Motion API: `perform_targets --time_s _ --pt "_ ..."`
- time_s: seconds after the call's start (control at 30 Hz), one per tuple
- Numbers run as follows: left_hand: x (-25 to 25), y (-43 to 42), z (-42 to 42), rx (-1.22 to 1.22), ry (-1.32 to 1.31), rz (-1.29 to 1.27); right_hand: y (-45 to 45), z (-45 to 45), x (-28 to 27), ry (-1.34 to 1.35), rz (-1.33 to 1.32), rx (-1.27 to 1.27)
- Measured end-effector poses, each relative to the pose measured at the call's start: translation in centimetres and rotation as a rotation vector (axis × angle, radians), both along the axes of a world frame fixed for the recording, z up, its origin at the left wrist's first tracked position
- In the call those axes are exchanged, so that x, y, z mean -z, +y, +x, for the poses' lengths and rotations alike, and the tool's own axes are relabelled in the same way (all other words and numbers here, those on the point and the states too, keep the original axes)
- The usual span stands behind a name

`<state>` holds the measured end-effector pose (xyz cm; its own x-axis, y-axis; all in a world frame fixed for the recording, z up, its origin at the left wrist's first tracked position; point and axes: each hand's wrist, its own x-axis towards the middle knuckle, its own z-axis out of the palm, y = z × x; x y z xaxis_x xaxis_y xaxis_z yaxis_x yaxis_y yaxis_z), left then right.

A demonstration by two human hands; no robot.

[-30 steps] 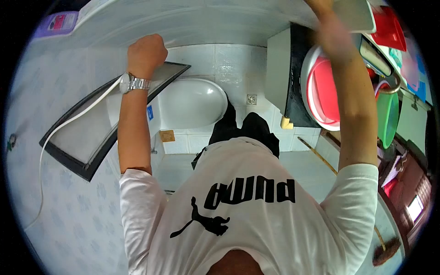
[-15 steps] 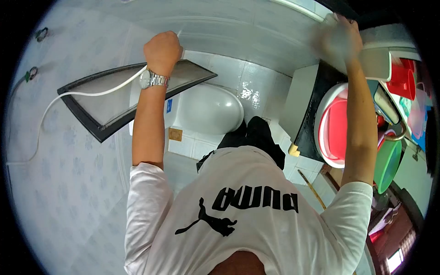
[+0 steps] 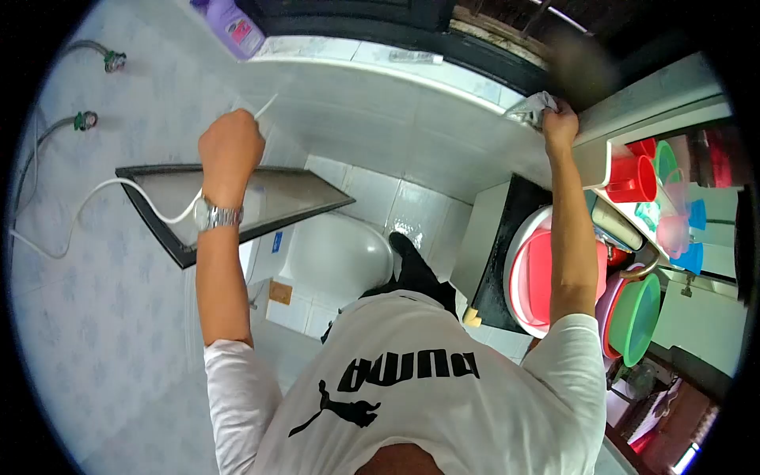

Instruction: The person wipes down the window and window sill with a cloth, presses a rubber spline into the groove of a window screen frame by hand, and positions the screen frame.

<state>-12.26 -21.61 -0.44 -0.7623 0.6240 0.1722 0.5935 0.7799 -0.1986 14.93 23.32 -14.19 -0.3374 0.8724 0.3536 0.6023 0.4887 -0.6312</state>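
My left hand [image 3: 231,150], with a metal watch [image 3: 217,214] on its wrist, is closed around a white hose [image 3: 131,184]. The hose loops away to the left wall, and a thin white tip pokes out past my fingers. Beneath that forearm leans a black-framed mesh screen [image 3: 273,199]. At the upper right, my right hand [image 3: 560,125] grips a greyish-white cloth [image 3: 532,109] against the end of the window sill [image 3: 467,77]. The fingers are wrapped into the cloth, so part of it is hidden.
A purple bottle [image 3: 229,28] and a clear tube [image 3: 416,57] rest on the sill. Below are a white toilet [image 3: 336,252] and wet floor tiles [image 3: 416,207]. To the right are a pink basin [image 3: 538,277], a green basin [image 3: 636,321] and a shelf with a red mug [image 3: 633,179].
My view has tilted up, bringing the sill, bottle and window into sight. The right hand, blurred before, now shows clearly with the cloth at the sill. The left hand still holds the hose.
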Motion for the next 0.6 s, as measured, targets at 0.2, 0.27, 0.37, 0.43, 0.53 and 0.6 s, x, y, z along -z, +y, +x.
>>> perform_targets --time_s 0.2,0.27,0.37,0.43,0.53,0.6 --pt "-1.4 1.6 0.2 0.039 -0.004 0.026 -0.5 -1.3 -4.3 0.842 -0.532 -0.122" --pt "-1.3 1.9 0.0 0.051 -0.011 -0.009 -1.7 -1.0 -4.9 0.813 -0.406 -0.169" --pt "-1.5 2.4 0.3 0.055 -0.039 -0.027 -5.5 -0.3 -7.4 0.628 -0.230 -0.068" --pt "-0.6 2.5 -0.2 0.055 -0.044 -0.041 -6.0 0.4 -6.6 0.412 0.396 -0.059" --pt "0.4 1.9 -0.2 0.064 -0.043 -0.083 -6.2 1.1 -3.4 -0.062 0.204 -0.187" --pt "0.9 2.3 -0.2 0.099 -0.049 -0.070 -6.8 1.6 -3.8 0.060 0.259 -0.165"
